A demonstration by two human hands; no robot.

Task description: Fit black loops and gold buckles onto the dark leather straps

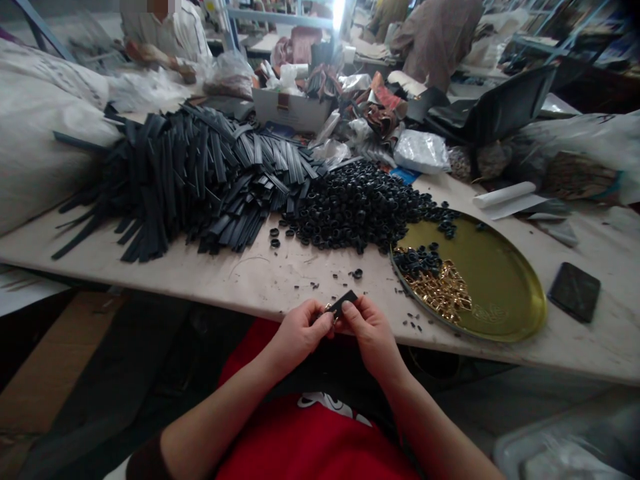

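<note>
Close to the table's front edge, my left hand pinches a small gold buckle at one end of a short black strap. My right hand grips the same strap, its thumb flat on top. Fingers hide part of the buckle, so I cannot tell how far the strap passes through it. Just beyond lies a single black loop. To the right, a round gold tray bears a pile of gold buckles with black loops over them. A large heap of black loops reaches the tray's rim.
Long black strips are heaped at the left beside a big white sack. A dark phone lies right of the tray. Behind stand a white box and a silvery packet. Other people are farther back.
</note>
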